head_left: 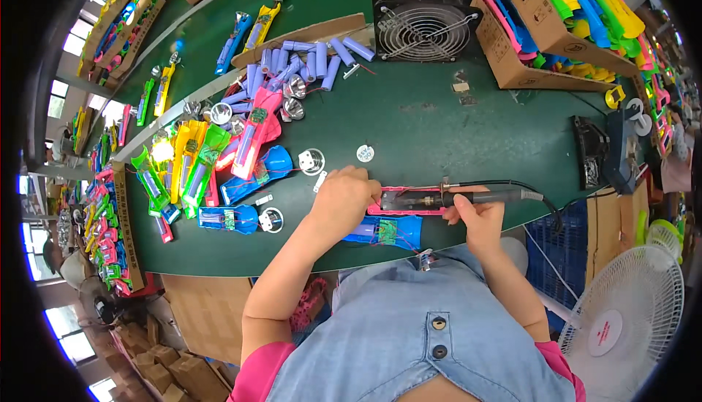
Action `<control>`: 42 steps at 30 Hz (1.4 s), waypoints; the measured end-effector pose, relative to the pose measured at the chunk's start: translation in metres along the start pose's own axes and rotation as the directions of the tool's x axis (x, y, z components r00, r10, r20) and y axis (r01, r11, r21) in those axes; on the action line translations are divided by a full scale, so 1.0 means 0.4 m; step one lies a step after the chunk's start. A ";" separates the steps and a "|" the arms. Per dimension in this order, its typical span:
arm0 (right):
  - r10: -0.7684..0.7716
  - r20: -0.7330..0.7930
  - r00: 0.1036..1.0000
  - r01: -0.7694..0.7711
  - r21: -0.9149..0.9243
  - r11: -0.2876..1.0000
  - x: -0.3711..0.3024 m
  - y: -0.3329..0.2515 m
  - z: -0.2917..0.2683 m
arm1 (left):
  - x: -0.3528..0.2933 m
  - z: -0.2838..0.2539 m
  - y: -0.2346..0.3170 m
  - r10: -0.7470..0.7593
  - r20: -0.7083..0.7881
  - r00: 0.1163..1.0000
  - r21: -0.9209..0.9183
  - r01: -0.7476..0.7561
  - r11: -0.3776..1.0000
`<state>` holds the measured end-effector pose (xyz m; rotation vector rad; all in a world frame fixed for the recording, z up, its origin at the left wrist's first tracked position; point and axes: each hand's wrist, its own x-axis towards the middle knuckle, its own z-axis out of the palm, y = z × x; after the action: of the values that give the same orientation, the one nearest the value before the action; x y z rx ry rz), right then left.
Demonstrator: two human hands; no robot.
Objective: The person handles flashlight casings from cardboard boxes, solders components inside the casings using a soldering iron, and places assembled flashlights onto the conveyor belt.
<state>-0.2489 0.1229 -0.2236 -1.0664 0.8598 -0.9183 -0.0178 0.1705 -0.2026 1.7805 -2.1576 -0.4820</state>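
Observation:
Near the table's front edge lies a pink flashlight housing (pixel 411 211), open side up. My left hand (pixel 345 196) is closed at its left end; what the fingertips pinch is hidden. Resting lengthwise over the housing is a soldering iron (pixel 482 196) with a black handle and a cable. My right hand (pixel 479 221) grips it, thumb against the handle; its tip points left toward my left hand. Just below lies a blue flashlight housing (pixel 406 232) with a purple battery and green circuit board, a small reflector (pixel 425 259) wired to its right end.
Left of my hands is a pile of assembled housings (pixel 191 161) in several colours. Behind it are purple batteries (pixel 322 58) and loose reflectors. A metal-grilled fan (pixel 428 34) stands at the back, boxes of coloured housings (pixel 541 73) back right, and a white fan (pixel 621 321) beside the table.

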 end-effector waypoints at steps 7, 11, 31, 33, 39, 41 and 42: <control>0.092 0.025 0.995 -0.091 -0.003 0.996 0.013 0.009 0.002 | -0.001 0.009 0.011 -0.088 -0.019 0.996 -0.014 0.088 0.996; 0.121 0.057 0.991 -0.120 -0.007 0.993 0.015 0.014 -0.002 | 0.002 0.000 0.010 -0.104 0.004 0.995 -0.121 0.103 0.987; 0.121 0.066 0.990 -0.119 -0.044 0.992 0.020 0.010 0.006 | 0.001 0.018 0.030 -0.107 -0.050 0.993 0.066 0.110 0.992; 0.124 0.069 0.990 -0.122 -0.034 0.992 0.021 0.001 0.001 | 0.001 0.017 0.030 -0.109 -0.050 0.993 0.059 0.112 0.992; -0.093 0.055 0.994 0.092 0.012 0.996 -0.004 -0.009 -0.009 | -0.002 0.013 0.023 -0.120 -0.027 0.992 -0.037 0.119 0.992; -0.086 0.038 0.996 0.086 0.002 0.996 -0.008 -0.014 -0.009 | -0.002 0.014 0.021 -0.125 -0.024 0.992 -0.051 0.123 0.991; -0.087 0.037 0.995 0.087 0.002 0.996 -0.006 -0.008 -0.012 | -0.001 0.015 0.021 -0.130 -0.017 0.991 -0.078 0.128 0.989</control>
<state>-0.2548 0.1230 -0.2215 -1.1245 0.7873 -0.9687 -0.0277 0.1729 -0.2041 1.8820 -1.9896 -0.5653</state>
